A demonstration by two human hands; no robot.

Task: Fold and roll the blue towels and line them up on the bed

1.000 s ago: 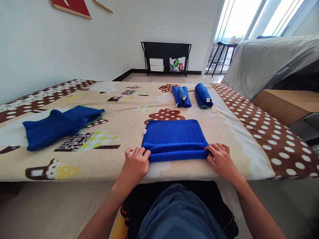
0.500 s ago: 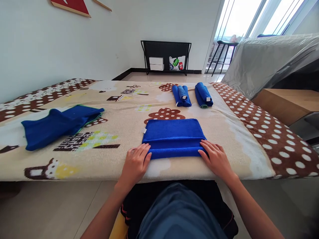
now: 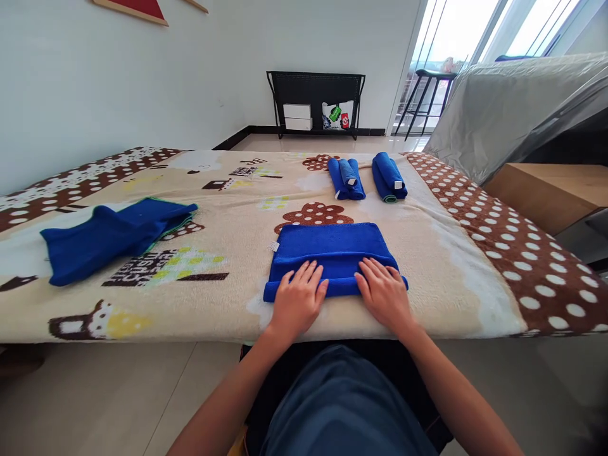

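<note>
A blue towel [image 3: 332, 239] lies on the bed in front of me, its near edge rolled into a thin tube and a white tag at its left side. My left hand [image 3: 300, 297] rests flat on the left part of the roll, fingers stretched forward over the cloth. On the right part lies my right hand [image 3: 384, 292], also flat with its fingers extended. Neither hand grips the towel. Parts of the roll are hidden beneath both palms.
A crumpled blue towel [image 3: 114, 237] with green edging lies at the left. Farther back are blue rolled towels [image 3: 346, 179] and a thicker towel roll [image 3: 388, 177]. They rest on a patterned blanket [image 3: 247, 231]. A cardboard box [image 3: 546, 193] stands beyond the right edge.
Both hands have shifted inward from the ends of the roll onto its top, with fingers now laid flat. The near edge appears rolled a little tighter.
</note>
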